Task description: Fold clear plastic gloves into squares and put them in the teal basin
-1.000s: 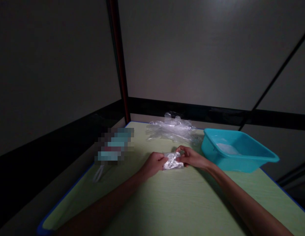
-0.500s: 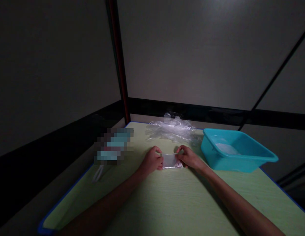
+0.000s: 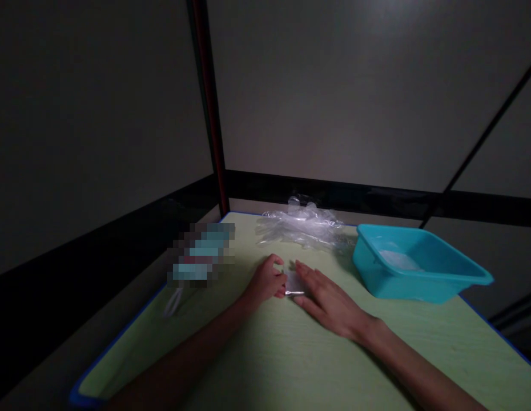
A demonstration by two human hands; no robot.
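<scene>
Fingers of the left hand (image 3: 265, 281) pinch one edge of the small plastic packet (image 3: 293, 283) on the desk (image 3: 257, 359) while the right hand (image 3: 329, 301), fingers outstretched, covers its other side, seemingly smoothing it, which next calls for even pressure.

Possibly a home: dark-trimmed walls (image 3: 334, 103), table (image 3: 269, 354)

Pixelated blue-green item (image 3: 202, 252), white loop (image 3: 173, 301) at its near end; grey wall (image 3: 334, 103); black band (image 3: 291, 184); reddish corner post (image 3: 212, 108).
</scene>
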